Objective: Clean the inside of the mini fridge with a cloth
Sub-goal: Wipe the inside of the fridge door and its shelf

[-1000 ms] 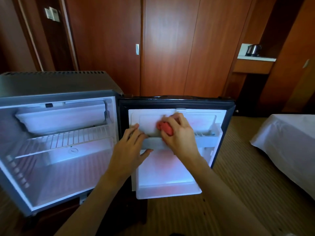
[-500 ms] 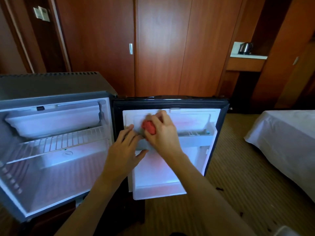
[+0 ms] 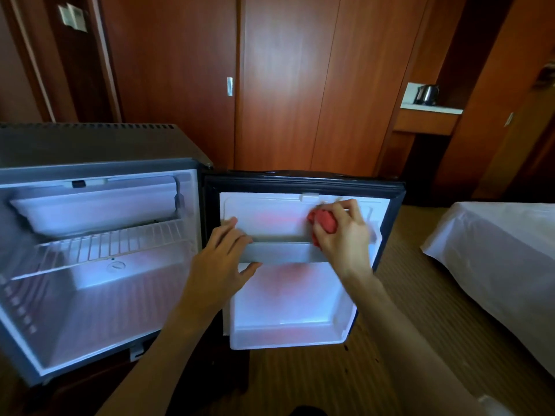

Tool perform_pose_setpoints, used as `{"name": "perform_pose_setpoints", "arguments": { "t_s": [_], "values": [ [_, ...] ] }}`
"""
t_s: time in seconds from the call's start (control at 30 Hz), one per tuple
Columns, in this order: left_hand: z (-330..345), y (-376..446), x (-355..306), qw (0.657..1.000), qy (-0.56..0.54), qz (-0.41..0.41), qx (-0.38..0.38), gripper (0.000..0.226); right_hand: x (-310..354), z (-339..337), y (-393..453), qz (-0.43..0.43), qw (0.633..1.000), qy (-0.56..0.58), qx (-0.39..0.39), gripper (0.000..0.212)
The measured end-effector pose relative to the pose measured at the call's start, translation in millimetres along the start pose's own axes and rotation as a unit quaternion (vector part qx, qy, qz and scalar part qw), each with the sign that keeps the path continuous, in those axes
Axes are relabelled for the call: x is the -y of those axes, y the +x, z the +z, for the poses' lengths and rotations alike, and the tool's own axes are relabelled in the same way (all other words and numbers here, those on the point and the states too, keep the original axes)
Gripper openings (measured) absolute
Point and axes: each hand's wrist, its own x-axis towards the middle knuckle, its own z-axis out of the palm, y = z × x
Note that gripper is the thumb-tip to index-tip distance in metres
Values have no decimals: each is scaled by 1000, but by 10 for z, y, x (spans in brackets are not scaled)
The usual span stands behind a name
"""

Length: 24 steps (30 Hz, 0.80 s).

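Bunching a red cloth (image 3: 324,223) in curled fingers, the right hand (image 3: 345,238) presses it against the white door liner (image 3: 270,217), right of frame centre, just above the door shelf (image 3: 282,252). The left hand (image 3: 222,262) lies flat with fingers spread on that shelf's left end. The fridge (image 3: 99,265) stands open at left, its wire rack (image 3: 105,241) bare. A bed (image 3: 492,250) sits at right.

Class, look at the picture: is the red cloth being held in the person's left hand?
No. The right hand grips the cloth against the fridge door, while the left hand rests on the door shelf.
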Motion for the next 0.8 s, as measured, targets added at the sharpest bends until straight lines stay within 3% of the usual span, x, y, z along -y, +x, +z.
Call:
{"name": "perform_pose_setpoints", "arguments": {
  "t_s": [0.17,0.27,0.47,0.57,0.67,0.8],
  "values": [
    [7,22,-49,1000,-4,-24,17,51,644,467,-54,-92,993,36,59,29],
    [-9,25,-66,999,-10,-29,21,50,581,421,-45,-105,991,41,67,30],
    [-10,-12,-29,1000,-16,-12,10,48,-208,-171,9,38,999,-8,-34,18],
    [1,0,-37,1000,-19,-18,16,47,-212,-131,31,70,996,-17,-59,16],
    [3,2,-34,999,-22,-22,20,47,180,164,-31,1,1000,21,-22,14],
    [32,-9,-12,999,-30,-33,14,50,710,506,-77,-83,994,47,55,27]
  ]
}}
